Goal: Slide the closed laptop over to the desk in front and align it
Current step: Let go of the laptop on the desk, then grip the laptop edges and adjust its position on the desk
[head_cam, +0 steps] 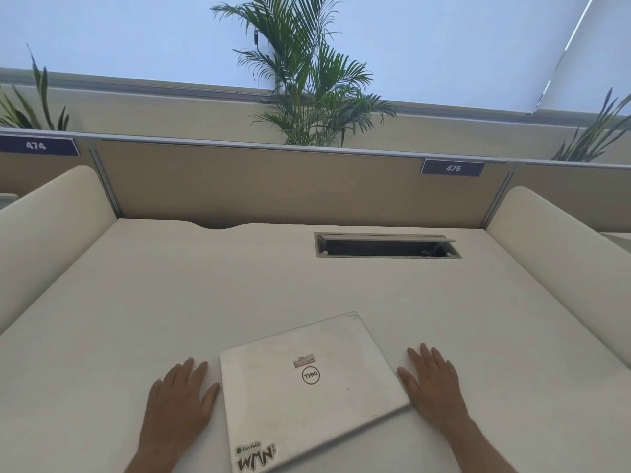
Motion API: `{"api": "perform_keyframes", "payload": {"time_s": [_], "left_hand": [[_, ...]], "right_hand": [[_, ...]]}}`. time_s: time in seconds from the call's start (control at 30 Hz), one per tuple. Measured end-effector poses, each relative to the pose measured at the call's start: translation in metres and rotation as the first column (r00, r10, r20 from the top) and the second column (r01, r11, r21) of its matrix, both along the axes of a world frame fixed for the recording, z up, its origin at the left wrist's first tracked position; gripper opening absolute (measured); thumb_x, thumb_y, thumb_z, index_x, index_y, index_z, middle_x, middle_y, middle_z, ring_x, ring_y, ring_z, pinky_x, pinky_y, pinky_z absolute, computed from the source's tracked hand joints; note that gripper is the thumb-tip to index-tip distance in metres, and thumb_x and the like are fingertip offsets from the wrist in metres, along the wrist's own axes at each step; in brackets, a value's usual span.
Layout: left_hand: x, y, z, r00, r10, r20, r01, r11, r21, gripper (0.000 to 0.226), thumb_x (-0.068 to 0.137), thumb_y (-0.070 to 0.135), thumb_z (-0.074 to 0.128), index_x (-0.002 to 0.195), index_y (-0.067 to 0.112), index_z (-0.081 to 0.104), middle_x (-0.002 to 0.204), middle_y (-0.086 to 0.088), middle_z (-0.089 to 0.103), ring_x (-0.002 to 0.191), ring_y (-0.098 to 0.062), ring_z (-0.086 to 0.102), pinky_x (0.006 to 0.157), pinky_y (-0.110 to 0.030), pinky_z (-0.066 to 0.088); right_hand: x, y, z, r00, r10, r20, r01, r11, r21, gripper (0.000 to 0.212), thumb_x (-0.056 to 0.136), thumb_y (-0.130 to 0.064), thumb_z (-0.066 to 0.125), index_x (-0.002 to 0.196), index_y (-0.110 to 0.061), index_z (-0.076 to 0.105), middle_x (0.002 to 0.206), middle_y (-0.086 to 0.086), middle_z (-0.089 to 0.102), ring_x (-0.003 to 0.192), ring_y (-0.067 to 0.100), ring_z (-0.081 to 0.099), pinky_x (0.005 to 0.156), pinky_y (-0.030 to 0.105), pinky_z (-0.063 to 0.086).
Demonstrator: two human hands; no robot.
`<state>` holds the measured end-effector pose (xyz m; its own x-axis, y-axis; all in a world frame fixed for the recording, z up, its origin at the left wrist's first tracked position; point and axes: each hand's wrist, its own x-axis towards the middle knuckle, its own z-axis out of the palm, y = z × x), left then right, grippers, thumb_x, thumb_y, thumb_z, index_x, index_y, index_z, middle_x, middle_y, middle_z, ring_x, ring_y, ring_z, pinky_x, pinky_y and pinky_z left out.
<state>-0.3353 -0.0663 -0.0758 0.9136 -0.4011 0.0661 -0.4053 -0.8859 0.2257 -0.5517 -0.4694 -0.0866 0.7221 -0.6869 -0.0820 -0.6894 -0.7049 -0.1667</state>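
Note:
A closed white laptop with a round logo and several stickers lies on the cream desk near its front edge, turned a little askew so its far right corner points away. My left hand rests flat on the desk beside the laptop's left edge, fingers together and touching or almost touching it. My right hand lies flat against the laptop's right edge. Neither hand holds anything.
A rectangular cable hatch stands open at the back right of the desk. A tan partition with a "475" label closes the back, and rounded cream side panels flank the desk. Palm plants rise behind.

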Motion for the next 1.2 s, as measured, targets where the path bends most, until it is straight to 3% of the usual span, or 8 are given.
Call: {"api": "perform_keyframes", "payload": {"time_s": [0.07, 0.33, 0.5, 0.6, 0.73, 0.83, 1.03, 1.2], "left_hand": [[-0.004, 0.001, -0.006, 0.997, 0.038, -0.070, -0.036, 0.999, 0.025, 0.115, 0.074, 0.077, -0.020, 0.144, 0.019, 0.051, 0.153, -0.012, 0.046, 0.142, -0.031, 0.041, 0.114, -0.054, 0.029], [-0.005, 0.001, -0.008, 0.992, 0.076, -0.105, -0.069, 0.995, 0.075, 0.093, 0.074, 0.065, -0.006, 0.156, 0.031, 0.023, 0.166, -0.003, 0.017, 0.153, -0.021, 0.012, 0.123, -0.046, 0.009], [-0.005, 0.000, 0.000, 0.993, 0.084, -0.082, -0.078, 0.994, 0.075, 0.088, 0.078, 0.063, 0.009, 0.147, 0.023, 0.046, 0.155, -0.010, 0.043, 0.143, -0.030, 0.037, 0.116, -0.051, 0.026], [-0.003, -0.003, 0.008, 0.997, 0.040, -0.060, -0.035, 0.996, 0.083, 0.075, 0.078, 0.057, 0.029, 0.120, 0.012, 0.071, 0.119, -0.015, 0.069, 0.107, -0.039, 0.063, 0.085, -0.055, 0.050], [-0.006, -0.012, 0.011, 0.998, 0.068, -0.008, -0.067, 0.994, 0.086, 0.037, 0.082, 0.037, 0.048, 0.088, 0.011, 0.073, 0.089, -0.013, 0.067, 0.077, -0.037, 0.062, 0.063, -0.044, 0.051], [-0.009, -0.025, 0.010, 0.989, 0.140, -0.056, -0.141, 0.990, -0.023, 0.022, 0.090, 0.026, 0.056, 0.078, 0.010, 0.068, 0.089, -0.015, 0.064, 0.079, -0.036, 0.058, 0.068, -0.042, 0.049], [-0.018, -0.053, 0.018, 0.943, 0.256, -0.212, -0.286, 0.949, -0.128, 0.055, 0.092, 0.060, 0.034, 0.086, 0.016, 0.066, 0.095, -0.005, 0.053, 0.072, -0.030, 0.054, 0.068, -0.035, 0.046], [-0.020, -0.064, 0.022, 0.891, 0.317, -0.324, -0.377, 0.916, -0.139, 0.061, 0.091, 0.063, 0.036, 0.102, 0.011, 0.064, 0.101, -0.009, 0.052, 0.086, -0.037, 0.059, 0.077, -0.039, 0.045]], "right_hand": [[-0.006, -0.001, -0.004, 0.999, 0.032, -0.026, -0.032, 0.999, 0.022, 0.066, 0.103, -0.059, 0.026, 0.162, -0.032, 0.013, 0.172, 0.000, 0.005, 0.160, 0.020, 0.001, 0.128, 0.043, 0.002], [-0.006, 0.001, 0.001, 0.993, 0.060, -0.106, -0.062, 0.998, -0.022, 0.069, 0.103, -0.059, 0.022, 0.162, -0.030, 0.000, 0.172, 0.003, -0.005, 0.160, 0.021, -0.004, 0.129, 0.048, 0.000], [-0.005, 0.001, 0.002, 0.995, 0.035, -0.089, -0.037, 0.999, -0.020, 0.069, 0.101, -0.062, 0.026, 0.162, -0.035, 0.008, 0.172, 0.000, 0.004, 0.159, 0.021, 0.003, 0.128, 0.049, 0.004], [0.005, 0.000, 0.010, 1.000, -0.024, -0.015, 0.023, 0.999, -0.037, 0.063, 0.097, -0.063, 0.043, 0.154, -0.036, 0.038, 0.164, 0.002, 0.033, 0.152, 0.023, 0.028, 0.123, 0.045, 0.022], [0.022, -0.001, 0.020, 0.997, -0.077, 0.023, 0.078, 0.996, -0.047, 0.048, 0.095, -0.057, 0.053, 0.137, -0.035, 0.061, 0.136, -0.001, 0.055, 0.126, 0.024, 0.051, 0.104, 0.039, 0.043], [0.036, 0.002, 0.024, 0.997, -0.073, 0.024, 0.072, 0.996, 0.053, 0.043, 0.098, -0.051, 0.048, 0.134, -0.032, 0.062, 0.132, 0.002, 0.056, 0.124, 0.026, 0.051, 0.104, 0.039, 0.042], [0.071, 0.031, 0.036, 0.993, -0.054, 0.102, 0.027, 0.968, 0.249, 0.046, 0.099, -0.050, 0.043, 0.109, -0.015, 0.070, 0.117, 0.014, 0.061, 0.114, 0.036, 0.060, 0.098, 0.042, 0.050], [0.090, 0.049, 0.038, 0.996, -0.090, 0.015, 0.084, 0.965, 0.248, 0.063, 0.092, -0.064, 0.048, 0.124, -0.010, 0.058, 0.128, 0.013, 0.053, 0.120, 0.037, 0.055, 0.096, 0.044, 0.049]]}}
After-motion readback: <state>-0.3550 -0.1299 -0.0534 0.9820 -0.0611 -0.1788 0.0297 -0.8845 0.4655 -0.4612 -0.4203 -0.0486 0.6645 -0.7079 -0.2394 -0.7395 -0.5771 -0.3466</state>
